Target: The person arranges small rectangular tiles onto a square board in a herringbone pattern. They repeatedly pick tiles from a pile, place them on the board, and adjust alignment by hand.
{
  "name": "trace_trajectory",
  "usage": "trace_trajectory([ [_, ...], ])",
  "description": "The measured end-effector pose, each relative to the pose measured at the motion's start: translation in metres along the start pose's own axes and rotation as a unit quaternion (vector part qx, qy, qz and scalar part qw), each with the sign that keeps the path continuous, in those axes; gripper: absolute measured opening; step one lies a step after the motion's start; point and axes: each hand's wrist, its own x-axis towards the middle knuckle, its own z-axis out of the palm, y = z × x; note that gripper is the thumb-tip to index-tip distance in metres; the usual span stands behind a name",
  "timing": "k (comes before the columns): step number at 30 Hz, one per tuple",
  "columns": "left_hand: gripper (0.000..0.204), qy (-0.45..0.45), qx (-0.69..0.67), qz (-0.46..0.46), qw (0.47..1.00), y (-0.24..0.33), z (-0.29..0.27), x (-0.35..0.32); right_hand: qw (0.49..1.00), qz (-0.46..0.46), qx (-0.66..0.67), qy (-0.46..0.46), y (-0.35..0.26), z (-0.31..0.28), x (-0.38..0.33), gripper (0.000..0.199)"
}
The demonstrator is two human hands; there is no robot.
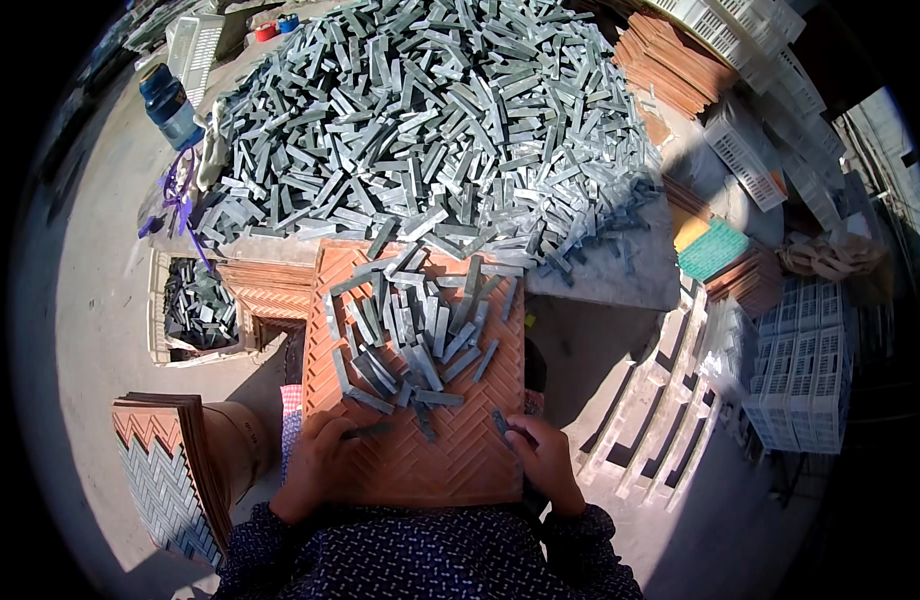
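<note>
An orange tray [420, 485] with a moulded herringbone pattern lies in front of me, its far end against the heaped table. Loose grey-green stone strips [420, 330] are piled over its far and middle part. At the tray's near left, my left hand [323, 455] is closed on a dark strip [370, 430] that points to the right. Over the near right edge, my right hand [548, 458] pinches another dark strip [501, 427] between thumb and fingers. The herringbone grooves between both hands show bare.
A big heap of stone strips [430, 120] covers the table [620, 285] ahead. At left are a bin [160, 310] of strips, stacked trays [165, 470] with a filled one outermost, and a blue bottle [170, 108]. A pallet [650, 390] and white crates [800, 370] stand right.
</note>
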Motion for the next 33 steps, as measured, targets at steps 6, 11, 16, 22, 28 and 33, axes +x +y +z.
trace_trajectory([
  [6,0.02,0.152,-0.085,-0.082,0.981,-0.041,-0.013,-0.01,0.99,-0.003,0.096,0.1,0.035,0.017,-0.004,0.047],
  [11,0.01,0.097,-0.438,-0.179,0.875,-0.062,0.0,-0.004,0.995,0.036,0.052,0.075,0.022,0.035,0.003,0.054],
  [16,0.013,0.152,-0.428,-0.147,0.879,-0.062,0.005,-0.011,0.995,-0.014,-0.04,0.087,0.007,0.036,0.007,0.052],
  [22,0.018,0.129,-0.363,-0.178,0.905,-0.072,-0.004,0.003,0.99,0.094,0.019,0.1,0.008,0.054,0.021,0.043],
  [28,0.019,0.13,-0.428,-0.186,0.875,-0.068,-0.001,0.006,0.99,0.078,0.041,0.108,0.024,0.054,0.022,0.044],
  [33,0.021,0.24,-0.28,-0.093,0.925,-0.053,-0.01,0.014,0.991,-0.014,-0.074,0.109,-0.004,0.026,0.036,0.034],
])
